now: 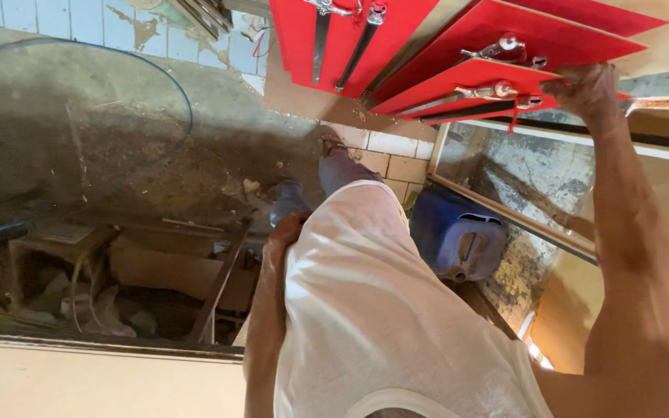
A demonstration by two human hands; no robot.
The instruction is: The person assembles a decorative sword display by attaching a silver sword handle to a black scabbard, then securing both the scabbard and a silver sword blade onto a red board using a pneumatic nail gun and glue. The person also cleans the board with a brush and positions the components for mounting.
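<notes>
Red flat metal panels [497, 73] with chrome latch bars lean stacked overhead, the right hand [586, 89] clamped on the lowest panel's edge to steady it, while the left hand [284, 232] rests half-closed against the white shirt [365, 310].

The right hand [588, 89] is reaching up to the lowest red panel [497, 77], and its fingers are curling over the panel's far edge, so the tips are hiding behind it. The left hand [284, 232] is hanging by the hip; its fingers are tucking behind the white shirt [365, 310] and cannot be made out. The red panels are running off the top edge, their upper parts cut away. The blue welding mask [454, 240] is lying partly behind the shirt. The clutter in the dark space [94, 302] at lower left is sitting in shadow, too dim to tell apart. One shoe [288, 203] is showing only in part.
</notes>
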